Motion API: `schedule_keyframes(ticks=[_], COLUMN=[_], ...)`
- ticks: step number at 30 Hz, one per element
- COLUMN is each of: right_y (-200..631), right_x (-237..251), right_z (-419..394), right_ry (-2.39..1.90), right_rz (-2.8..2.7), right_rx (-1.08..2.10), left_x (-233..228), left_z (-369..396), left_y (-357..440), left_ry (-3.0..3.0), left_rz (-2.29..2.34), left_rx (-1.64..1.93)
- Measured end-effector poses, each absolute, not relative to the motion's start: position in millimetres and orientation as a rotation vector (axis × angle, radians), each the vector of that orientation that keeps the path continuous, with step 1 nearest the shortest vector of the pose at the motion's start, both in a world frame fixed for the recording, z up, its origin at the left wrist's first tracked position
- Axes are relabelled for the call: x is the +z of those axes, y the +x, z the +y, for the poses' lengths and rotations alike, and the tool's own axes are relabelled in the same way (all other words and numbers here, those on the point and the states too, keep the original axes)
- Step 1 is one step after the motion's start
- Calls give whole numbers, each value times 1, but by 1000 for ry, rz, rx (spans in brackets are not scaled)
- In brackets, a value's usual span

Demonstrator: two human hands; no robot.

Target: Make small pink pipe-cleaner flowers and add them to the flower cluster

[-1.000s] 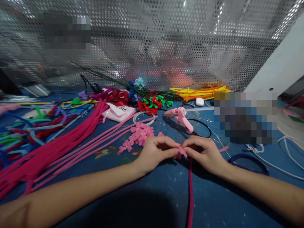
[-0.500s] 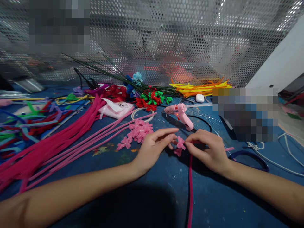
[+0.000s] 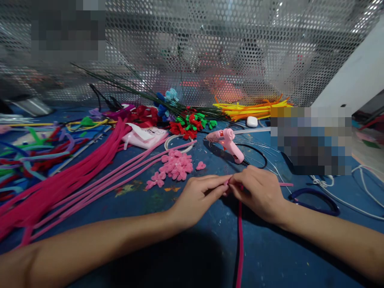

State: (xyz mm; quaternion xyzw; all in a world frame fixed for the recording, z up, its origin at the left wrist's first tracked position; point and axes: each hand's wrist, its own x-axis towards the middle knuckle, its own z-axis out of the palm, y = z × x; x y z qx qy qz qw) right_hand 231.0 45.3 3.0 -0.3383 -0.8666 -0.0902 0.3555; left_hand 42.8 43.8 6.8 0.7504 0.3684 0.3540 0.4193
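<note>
The fingertips of the left hand and the right hand meet over the blue table, both pinched closed on the top end of a dark pink pipe cleaner. Only a sliver of pink shows between the fingertips; what shape it has there cannot be told. From the pinch the pipe cleaner runs straight down toward the person, lying between the two forearms.

Just beyond the left fingertips lies a single small pink heart piece, and beside it, a little further left, a heap of pink petal shapes. Beyond the right knuckles a pink glue gun rests on the table, its black cable looping just past it. A short pink offcut lies just right of the right hand, with a dark blue ring further out. Far left of the hands spreads a thick sheaf of pink stems; at the back lie yellow and orange stems.
</note>
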Motion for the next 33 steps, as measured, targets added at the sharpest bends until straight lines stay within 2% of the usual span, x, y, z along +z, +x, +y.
schedule_keyframes(ticks=[12, 33], right_y=[228, 230], right_x=[3, 1], right_z=[42, 42], right_ry=[-977, -1120], right_rz=[-2407, -2350], right_rx=[-84, 98], left_x=[9, 14], left_z=[42, 49], left_y=[46, 51], left_ry=[1839, 1343], left_rz=[1105, 1050], left_rx=[883, 833])
